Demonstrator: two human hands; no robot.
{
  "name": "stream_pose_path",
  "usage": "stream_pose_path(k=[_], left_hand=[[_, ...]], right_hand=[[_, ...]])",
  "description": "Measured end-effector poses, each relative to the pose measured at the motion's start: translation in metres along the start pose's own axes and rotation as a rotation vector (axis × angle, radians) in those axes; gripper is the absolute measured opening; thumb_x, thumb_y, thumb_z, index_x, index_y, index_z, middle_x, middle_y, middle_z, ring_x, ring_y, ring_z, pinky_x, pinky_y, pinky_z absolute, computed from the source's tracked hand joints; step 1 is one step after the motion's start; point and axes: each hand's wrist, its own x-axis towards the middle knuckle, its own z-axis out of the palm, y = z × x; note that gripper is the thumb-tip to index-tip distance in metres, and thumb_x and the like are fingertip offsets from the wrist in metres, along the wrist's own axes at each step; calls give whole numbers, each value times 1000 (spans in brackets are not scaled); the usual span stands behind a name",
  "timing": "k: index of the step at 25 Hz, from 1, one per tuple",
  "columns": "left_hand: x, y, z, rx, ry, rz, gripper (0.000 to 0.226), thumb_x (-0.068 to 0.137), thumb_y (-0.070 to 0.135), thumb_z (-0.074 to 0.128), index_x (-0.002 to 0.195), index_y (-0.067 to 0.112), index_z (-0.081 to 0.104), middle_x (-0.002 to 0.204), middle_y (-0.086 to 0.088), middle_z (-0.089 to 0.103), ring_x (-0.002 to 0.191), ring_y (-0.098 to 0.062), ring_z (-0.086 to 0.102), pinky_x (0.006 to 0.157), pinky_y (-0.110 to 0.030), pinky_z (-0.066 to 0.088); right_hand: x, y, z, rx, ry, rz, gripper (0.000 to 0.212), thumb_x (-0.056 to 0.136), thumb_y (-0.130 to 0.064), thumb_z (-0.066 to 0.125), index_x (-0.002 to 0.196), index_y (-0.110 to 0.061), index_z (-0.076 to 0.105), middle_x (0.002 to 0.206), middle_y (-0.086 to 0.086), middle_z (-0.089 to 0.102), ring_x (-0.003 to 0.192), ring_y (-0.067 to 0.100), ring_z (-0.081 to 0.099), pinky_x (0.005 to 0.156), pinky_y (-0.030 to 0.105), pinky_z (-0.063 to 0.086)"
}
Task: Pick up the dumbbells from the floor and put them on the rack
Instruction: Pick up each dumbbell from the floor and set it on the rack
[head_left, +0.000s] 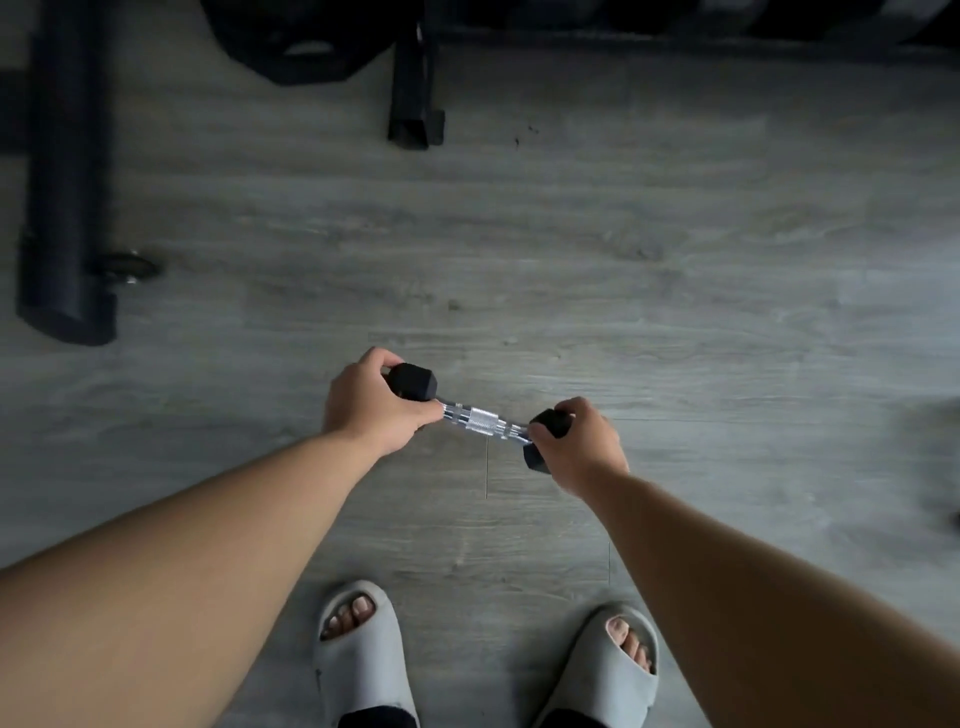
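A small dumbbell (482, 422) with black hexagonal heads and a shiny knurled metal handle is held above the grey wood floor, in front of me. My left hand (371, 402) is shut around its left head. My right hand (579, 444) grips the right head from above. The handle between the two hands is bare. The dark rack (675, 31) runs along the top edge of the view, mostly cut off; its black foot (415, 104) reaches out onto the floor.
A long black padded bar (67, 182) lies on the floor at the left with a small round fitting (130, 267) beside it. A dark weight plate (301, 41) sits at the top. My feet in grey slides (363, 649) stand at the bottom.
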Motion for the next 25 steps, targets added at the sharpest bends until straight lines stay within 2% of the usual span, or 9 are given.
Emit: stream_pose_path(k=[3, 5, 8, 12, 16, 19, 22, 25], left_hand=[[-31, 67, -68, 90, 1, 137, 55, 50, 37, 92, 96, 29, 64, 92, 11, 68, 78, -16, 66, 64, -29, 51], [-55, 120, -117, 155, 12, 227, 55, 50, 38, 91, 97, 29, 64, 94, 7, 69, 81, -21, 64, 68, -32, 52], [-99, 210, -194, 214, 58, 331, 54, 51, 37, 91, 97, 29, 65, 96, 3, 70, 84, -25, 64, 72, -35, 53], [-165, 329, -286, 252, 150, 461, 56, 50, 43, 91, 98, 31, 64, 95, 3, 69, 82, -25, 64, 69, -34, 50], [-235, 439, -365, 326, 228, 608, 62, 52, 49, 88, 107, 30, 65, 101, 2, 70, 89, -24, 65, 72, -33, 51], [-273, 508, -398, 378, 253, 726, 67, 53, 50, 87, 115, 33, 64, 106, 5, 68, 96, -24, 65, 77, -39, 55], [-283, 568, -413, 384, 234, 821, 68, 54, 45, 86, 117, 34, 61, 104, 10, 59, 94, -22, 63, 73, -36, 50], [-265, 611, -416, 431, 175, 878, 68, 56, 43, 86, 118, 32, 58, 106, 10, 55, 92, -21, 61, 70, -34, 46]], right_hand=[[-57, -29, -42, 161, 30, -1, 50, 82, -43, 72, 126, -24, 57, 119, 10, 62, 95, 23, 58, 75, 29, 49], [-96, -57, -80, 274, 38, 14, 52, 79, -44, 73, 124, -25, 57, 116, 10, 64, 100, 29, 65, 83, 38, 58], [-156, -107, -157, 423, 54, 9, 55, 75, -45, 75, 122, -23, 57, 116, 10, 63, 100, 33, 68, 85, 50, 60], [-228, -170, -272, 531, 134, -95, 55, 72, -48, 74, 119, -24, 57, 117, 8, 61, 103, 32, 66, 87, 50, 59], [-300, -215, -375, 655, 199, -165, 50, 72, -47, 76, 113, -26, 57, 113, 4, 61, 98, 28, 67, 81, 49, 61], [-338, -239, -429, 816, 239, -118, 49, 69, -41, 79, 111, -23, 59, 102, -3, 64, 90, 22, 69, 76, 48, 63], [-350, -261, -469, 1029, 227, -47, 49, 66, -30, 83, 107, -22, 59, 99, 0, 66, 82, 21, 70, 64, 48, 65], [-339, -283, -497, 1140, 232, 14, 49, 68, -21, 84, 109, -20, 58, 100, 2, 64, 85, 24, 70, 61, 46, 65]])
